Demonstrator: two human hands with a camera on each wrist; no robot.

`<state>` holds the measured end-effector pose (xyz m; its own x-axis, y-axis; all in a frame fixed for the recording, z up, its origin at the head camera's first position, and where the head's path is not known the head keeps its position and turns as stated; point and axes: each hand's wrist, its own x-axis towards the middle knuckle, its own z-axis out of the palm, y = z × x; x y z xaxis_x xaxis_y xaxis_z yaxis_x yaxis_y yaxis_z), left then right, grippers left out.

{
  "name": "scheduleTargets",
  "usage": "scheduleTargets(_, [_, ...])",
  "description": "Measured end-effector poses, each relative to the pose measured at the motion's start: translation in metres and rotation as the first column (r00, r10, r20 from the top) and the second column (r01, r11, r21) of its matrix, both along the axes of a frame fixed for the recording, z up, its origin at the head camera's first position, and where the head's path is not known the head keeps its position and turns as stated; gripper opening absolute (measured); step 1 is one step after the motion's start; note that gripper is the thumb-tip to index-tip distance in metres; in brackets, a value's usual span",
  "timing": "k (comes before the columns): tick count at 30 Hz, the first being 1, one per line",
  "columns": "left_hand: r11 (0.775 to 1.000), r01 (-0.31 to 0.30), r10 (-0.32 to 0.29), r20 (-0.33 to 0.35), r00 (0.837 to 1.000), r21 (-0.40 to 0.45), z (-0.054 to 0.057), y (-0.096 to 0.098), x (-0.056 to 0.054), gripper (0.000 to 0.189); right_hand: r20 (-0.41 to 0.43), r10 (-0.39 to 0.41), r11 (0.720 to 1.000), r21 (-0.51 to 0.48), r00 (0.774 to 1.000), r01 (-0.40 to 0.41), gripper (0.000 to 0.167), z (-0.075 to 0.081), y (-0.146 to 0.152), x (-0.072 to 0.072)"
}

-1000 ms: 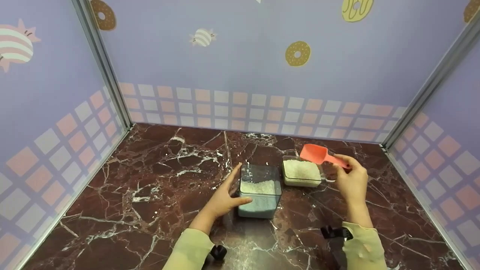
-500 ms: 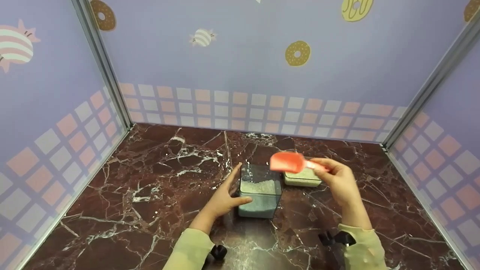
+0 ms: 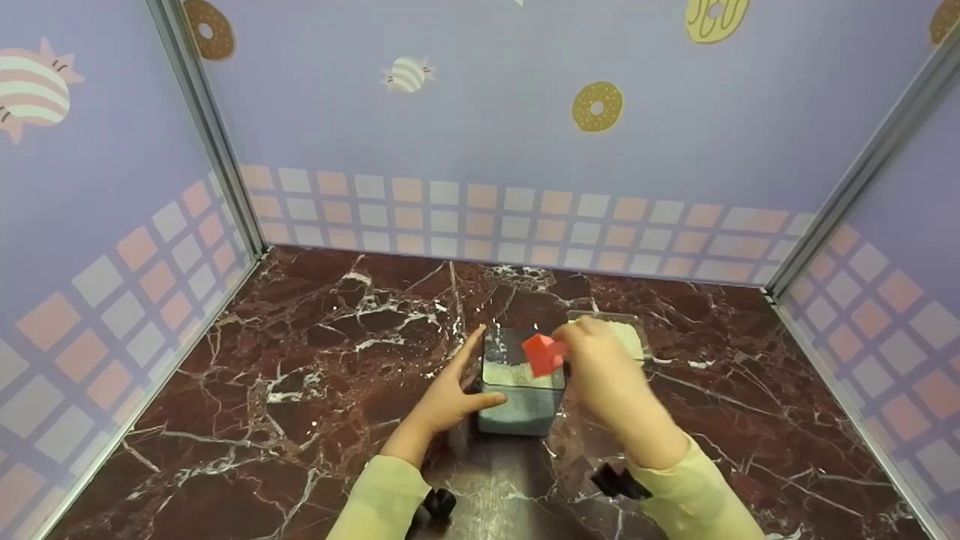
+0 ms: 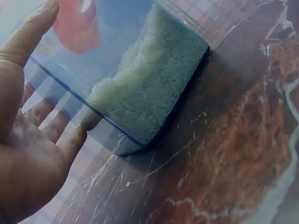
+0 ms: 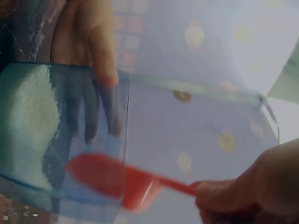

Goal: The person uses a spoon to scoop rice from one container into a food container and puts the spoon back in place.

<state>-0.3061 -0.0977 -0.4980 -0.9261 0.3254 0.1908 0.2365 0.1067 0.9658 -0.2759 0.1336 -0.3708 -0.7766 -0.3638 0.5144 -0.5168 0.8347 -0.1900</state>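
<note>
A clear blue-tinted square container (image 3: 517,416) stands on the tabletop, partly filled with white rice (image 4: 154,84) that slopes up to one side. My left hand (image 3: 442,405) rests against it, fingers straight along the left side and thumb on the front. A red scoop (image 3: 541,354) is tilted over the container's opening; my right hand (image 3: 607,371) pinches its handle. In the right wrist view the scoop (image 5: 140,189) reaches past the container's rim, its bowl seen through the clear wall. Whether rice is left in the bowl cannot be told.
Behind my right hand, a smaller clear container (image 3: 592,313) holds more rice (image 3: 630,337), partly hidden. White grains lie scattered on the dark red marbled tabletop (image 3: 360,405), mostly left of the big container. Patterned walls (image 3: 480,135) enclose the back and sides.
My right hand has carried the scoop leftward from above the smaller container to the bigger one and turned it over there. The left hand and both containers have stayed in place.
</note>
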Motion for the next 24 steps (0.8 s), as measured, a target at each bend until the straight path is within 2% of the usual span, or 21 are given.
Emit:
scheduleTargets(2, [1.000, 0.005, -0.005, 0.000, 1.000, 0.002, -0.001, 0.000, 0.000, 0.115, -0.043, -0.029, 0.988, 0.151, 0.999, 0.035, 0.017, 0.003, -0.014, 0.004])
scheduleTargets(4, [1.000, 0.011, -0.011, 0.003, 1.000, 0.005, -0.001, 0.000, -0.001, 0.116, -0.086, -0.053, 0.958, 0.276, 0.995, 0.075, 0.016, 0.002, -0.026, 0.006])
scheduleTargets(8, [1.000, 0.012, -0.012, -0.005, 1.000, 0.007, -0.001, 0.002, -0.002, 0.118, -0.128, -0.099, 0.913, 0.383, 0.987, 0.141, 0.010, -0.005, -0.042, 0.006])
scheduleTargets(11, [1.000, 0.004, -0.004, -0.013, 1.000, 0.004, -0.001, 0.002, -0.002, 0.118, -0.097, -0.113, 0.918, 0.370, 0.989, 0.141, 0.005, -0.012, -0.043, 0.001])
scheduleTargets(14, [1.000, 0.002, -0.002, -0.016, 1.000, 0.002, 0.000, 0.003, -0.002, 0.117, -0.033, -0.106, 0.941, 0.320, 0.994, 0.111, 0.005, -0.019, -0.037, -0.007])
scheduleTargets(18, [1.000, 0.002, -0.002, -0.014, 1.000, 0.010, 0.001, 0.003, -0.001, 0.114, 0.036, -0.069, 0.974, 0.217, 0.997, 0.059, 0.009, -0.026, -0.027, -0.018])
scheduleTargets(24, [1.000, 0.001, -0.001, 0.008, 1.000, 0.017, 0.000, 0.001, 0.000, 0.113, 0.115, 0.000, 0.994, 0.106, 0.993, -0.012, 0.017, -0.035, -0.022, -0.025])
